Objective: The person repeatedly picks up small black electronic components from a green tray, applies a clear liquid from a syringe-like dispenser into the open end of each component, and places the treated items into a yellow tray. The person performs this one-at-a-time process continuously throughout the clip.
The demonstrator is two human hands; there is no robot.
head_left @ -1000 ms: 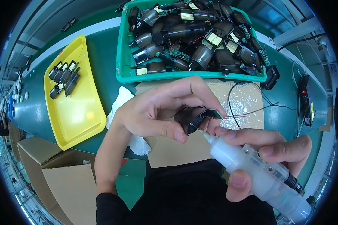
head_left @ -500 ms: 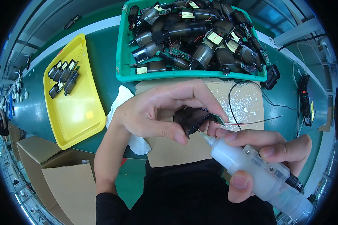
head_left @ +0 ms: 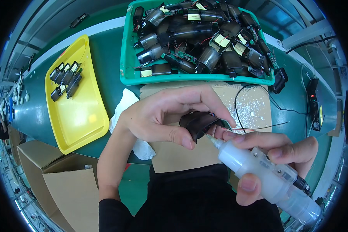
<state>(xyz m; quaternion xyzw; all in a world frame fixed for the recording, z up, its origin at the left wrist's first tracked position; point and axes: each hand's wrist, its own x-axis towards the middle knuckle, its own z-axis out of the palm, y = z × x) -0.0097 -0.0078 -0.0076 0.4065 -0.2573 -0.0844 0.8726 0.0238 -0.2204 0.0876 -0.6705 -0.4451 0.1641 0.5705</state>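
The left hand (head_left: 162, 116) pinches a small dark curved plastic housing (head_left: 197, 123) between thumb and fingers, above the brown cardboard mat (head_left: 174, 154). The right hand (head_left: 274, 162) is wrapped around a translucent white dispenser syringe (head_left: 259, 170), whose nozzle tip touches the housing's lower edge (wires trail from it). To do this well, the worker should probably keep the housing steady, the tip on the seam, and squeeze gently.

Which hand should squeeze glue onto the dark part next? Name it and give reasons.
Right. The right hand already grips the translucent dispenser, its nozzle tip at the dark part. The left hand is occupied holding that part.
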